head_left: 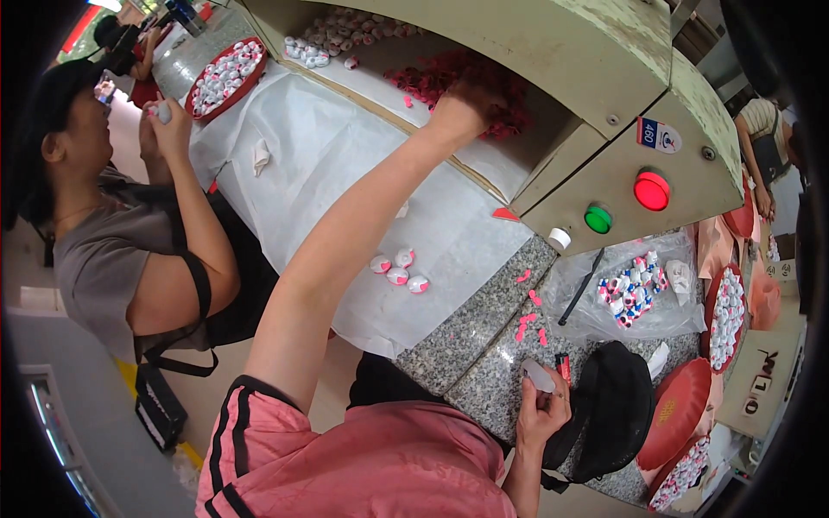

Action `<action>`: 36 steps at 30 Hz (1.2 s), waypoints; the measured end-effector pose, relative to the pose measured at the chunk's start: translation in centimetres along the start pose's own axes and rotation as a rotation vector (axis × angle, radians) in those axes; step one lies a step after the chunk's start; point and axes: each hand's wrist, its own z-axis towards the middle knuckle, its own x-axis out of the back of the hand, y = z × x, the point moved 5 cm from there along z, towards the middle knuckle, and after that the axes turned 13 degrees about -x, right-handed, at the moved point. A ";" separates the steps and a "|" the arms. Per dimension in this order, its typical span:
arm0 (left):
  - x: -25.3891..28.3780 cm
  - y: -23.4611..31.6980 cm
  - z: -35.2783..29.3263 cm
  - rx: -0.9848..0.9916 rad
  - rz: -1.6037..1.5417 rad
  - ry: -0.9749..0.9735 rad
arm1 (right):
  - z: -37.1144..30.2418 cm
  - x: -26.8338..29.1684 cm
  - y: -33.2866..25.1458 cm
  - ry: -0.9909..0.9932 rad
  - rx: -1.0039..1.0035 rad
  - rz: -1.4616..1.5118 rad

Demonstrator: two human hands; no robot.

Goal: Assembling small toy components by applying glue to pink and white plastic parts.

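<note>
My left arm stretches across the white-covered table into the opening of a pale green machine. There my left hand [471,105] is at a heap of small pink pieces [432,76]; its fingers are hidden in shadow and among the pieces. Low on the right, my right hand [544,416] is closed around a whitish, translucent rounded piece [539,376], whose exact kind I cannot make out. Several small white-and-pink balls [397,275] lie on the white sheet [389,315] below my left forearm. Loose pink pieces [527,319] are scattered on the speckled stone top near my right hand.
The machine [579,52] carries a lit red button [651,190] and a green one [597,218]. A plastic bag [682,315], a black pen [581,287] and a black bag [609,406] are at right. Red trays [261,65] hold white balls. A co-worker [129,250] is at left.
</note>
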 end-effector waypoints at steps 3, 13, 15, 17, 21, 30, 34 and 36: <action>0.2 -0.1 0.0 0.061 -0.043 -0.047 | -0.1 0.0 0.5 -0.021 -0.039 0.000; -0.2 0.1 2.0 -0.051 -0.029 0.048 | -0.5 0.0 0.7 -0.041 0.024 -0.017; -0.3 -0.3 2.0 -0.057 0.138 0.179 | -0.3 -0.3 0.7 -0.047 0.034 -0.023; -2.1 -0.9 1.3 0.073 0.120 -0.014 | -0.3 -0.4 0.9 -0.047 0.025 0.005; -1.2 -1.7 2.6 0.140 0.138 -0.145 | -0.3 -0.3 0.9 -0.040 0.034 0.011; -0.7 -15.8 3.3 -0.121 0.338 0.212 | -0.2 0.1 0.1 -0.028 -0.012 -0.037; 1.3 -12.5 4.7 -0.225 0.221 0.188 | 0.3 0.3 -0.8 -0.026 -0.043 -0.042; 1.0 -12.4 5.6 -0.246 0.246 0.190 | 0.4 0.3 -0.7 -0.012 -0.048 -0.034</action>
